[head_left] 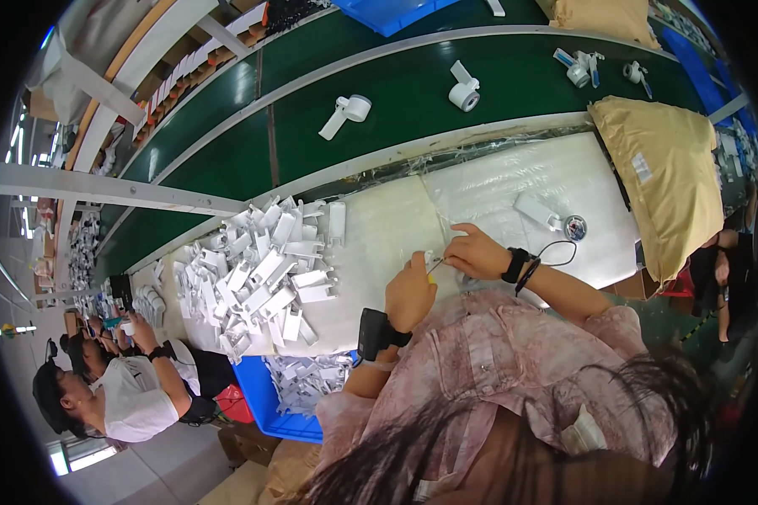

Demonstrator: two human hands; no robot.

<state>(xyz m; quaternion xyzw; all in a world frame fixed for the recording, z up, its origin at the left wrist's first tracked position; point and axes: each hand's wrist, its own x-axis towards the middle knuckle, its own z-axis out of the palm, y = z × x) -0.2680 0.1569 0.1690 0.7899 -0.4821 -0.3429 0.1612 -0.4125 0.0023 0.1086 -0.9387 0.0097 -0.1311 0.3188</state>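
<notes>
My left hand [410, 293] and my right hand [473, 252] meet over the white padded work surface [379, 244]. Between their fingertips they pinch a small white part [432, 262]; a thin yellowish bit shows at the left fingers. My left wrist carries a black device [374, 333], my right wrist black bands [516, 265]. A big pile of white plastic clips [261, 269] lies just left of my left hand.
A blue bin [271, 412] with more white clips stands below the pile. A white block [535, 209], a small round tin [574, 227] and a tan bag [665, 185] lie right. Behind runs a green conveyor [396, 93] carrying white parts. Other people work at lower left [126, 396].
</notes>
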